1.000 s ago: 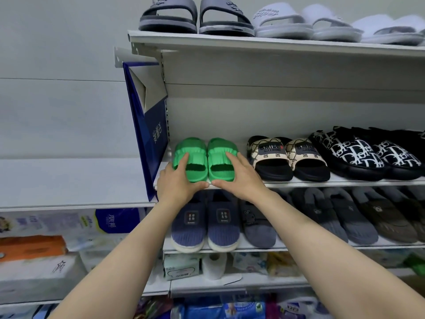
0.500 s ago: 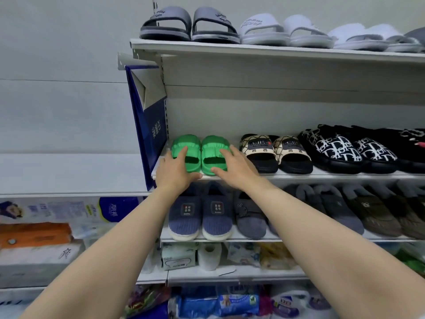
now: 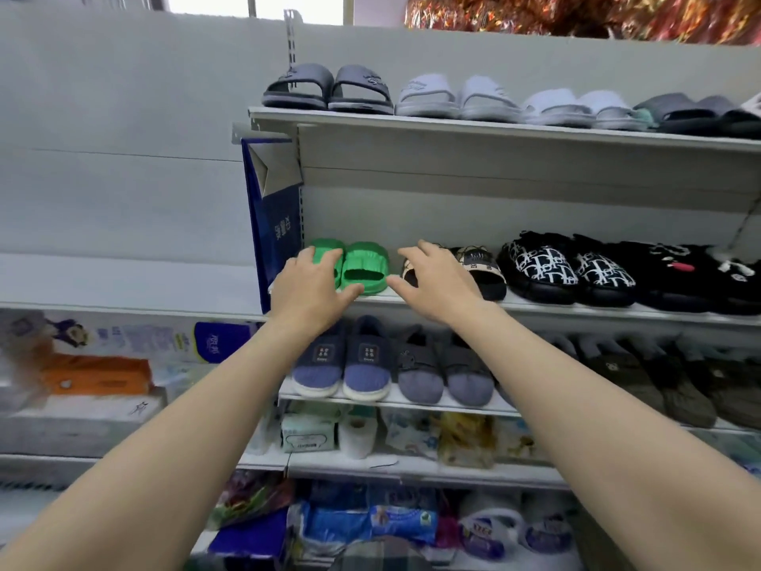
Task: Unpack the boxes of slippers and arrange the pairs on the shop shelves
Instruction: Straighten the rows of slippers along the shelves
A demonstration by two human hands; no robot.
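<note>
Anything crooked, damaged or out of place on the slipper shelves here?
Nothing stands out. The green slippers sit side by side at the left end of the middle shelf, and the other pairs look lined up.

blue panel (image 3: 276,224): Chinese chars, illegible | bottle (image 3: 486,529): maybe "DG" | rest unreadable

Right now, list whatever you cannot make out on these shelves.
- Left green slipper, head view: mostly covered by the left hand.
- Beige patterned slide: hidden behind the right hand; whether the hand touches it is unclear.
- Black slippers and dark slides: cut off by the right edge.
- Print on the blue box: too small to read.
- Tissue packs, left: blurred.
</note>
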